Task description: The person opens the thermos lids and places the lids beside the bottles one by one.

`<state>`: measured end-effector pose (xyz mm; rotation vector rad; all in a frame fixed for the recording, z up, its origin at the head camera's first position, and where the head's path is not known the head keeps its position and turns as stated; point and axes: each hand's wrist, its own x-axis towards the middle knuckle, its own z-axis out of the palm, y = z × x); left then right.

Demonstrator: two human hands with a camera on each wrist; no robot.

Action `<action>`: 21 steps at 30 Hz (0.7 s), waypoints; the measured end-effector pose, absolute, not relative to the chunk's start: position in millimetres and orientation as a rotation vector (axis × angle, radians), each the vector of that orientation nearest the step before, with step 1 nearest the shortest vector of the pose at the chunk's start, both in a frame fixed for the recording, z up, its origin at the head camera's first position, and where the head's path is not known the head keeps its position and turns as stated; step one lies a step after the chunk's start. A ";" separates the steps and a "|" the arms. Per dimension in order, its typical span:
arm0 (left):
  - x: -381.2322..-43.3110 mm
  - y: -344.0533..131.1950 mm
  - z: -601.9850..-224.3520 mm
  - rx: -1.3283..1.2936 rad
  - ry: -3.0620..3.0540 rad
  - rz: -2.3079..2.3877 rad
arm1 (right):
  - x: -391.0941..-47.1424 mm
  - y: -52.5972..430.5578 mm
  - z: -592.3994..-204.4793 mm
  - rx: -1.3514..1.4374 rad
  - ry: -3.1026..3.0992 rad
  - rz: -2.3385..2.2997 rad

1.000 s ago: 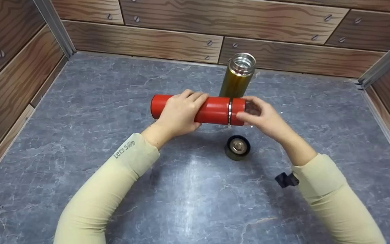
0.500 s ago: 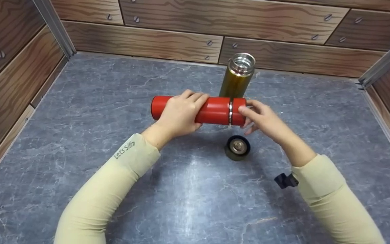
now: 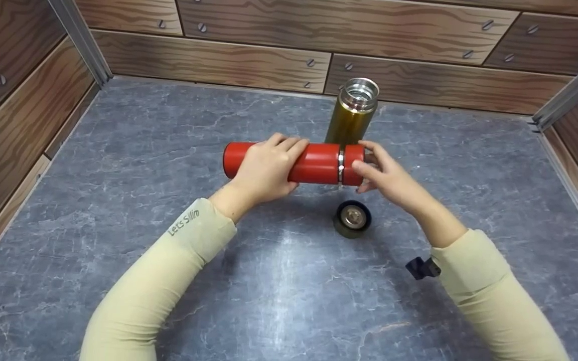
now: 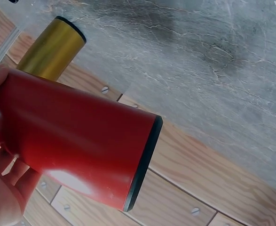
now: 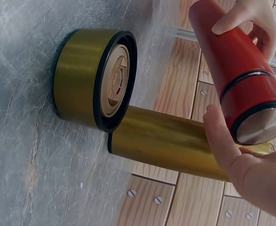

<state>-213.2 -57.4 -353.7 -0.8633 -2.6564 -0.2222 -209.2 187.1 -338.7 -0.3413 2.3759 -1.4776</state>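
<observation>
A red thermos (image 3: pixel 319 163) lies level above the table, its lid end to the right. My left hand (image 3: pixel 269 165) grips the body from above; in the left wrist view its black-rimmed base (image 4: pixel 145 162) points away from the fingers. At the lid (image 5: pixel 255 103), my right hand (image 3: pixel 387 175) has its thumb on the near side and other fingers around the far side and end. Behind the red thermos stands a gold thermos (image 3: pixel 351 118), uncapped, its steel mouth showing. Its apparent lid, a gold cap (image 3: pixel 352 219), sits upside down on the table in front.
The grey marbled tabletop (image 3: pixel 193 301) is bounded by wood-patterned panels (image 3: pixel 249 55) at the back and both sides. A black clip-like mount (image 3: pixel 423 268) sticks out from the right sleeve.
My right fingers have lifted off and regripped around the red lid, shifting their hold. The left hand and the thermos have stayed nearly in place.
</observation>
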 end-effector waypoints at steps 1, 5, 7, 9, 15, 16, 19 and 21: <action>-213.0 -57.3 -353.7 -0.862 -2.657 -0.223 | -209.0 186.4 -338.8 -0.314 2.372 -1.482; -212.2 -56.6 -353.7 -0.866 -2.664 -0.224 | -209.3 185.1 -339.4 -0.260 2.370 -1.498; -211.9 -56.5 -353.8 -0.867 -2.668 -0.224 | -209.3 185.8 -339.5 -0.301 2.394 -1.500; -211.6 -56.7 -353.8 -0.864 -2.674 -0.226 | -209.2 187.0 -339.5 -0.369 2.433 -1.487; -210.4 -57.5 -353.5 -0.836 -2.704 -0.246 | -208.9 187.6 -337.4 -0.432 2.472 -1.473; -210.2 -57.4 -353.5 -0.836 -2.706 -0.250 | -208.8 187.2 -336.9 -0.405 2.457 -1.483; -209.9 -56.7 -353.4 -0.846 -2.704 -0.259 | -208.8 185.9 -335.6 -0.306 2.424 -1.507; -209.9 -56.0 -353.4 -0.858 -2.700 -0.257 | -208.9 185.0 -335.0 -0.258 2.431 -1.502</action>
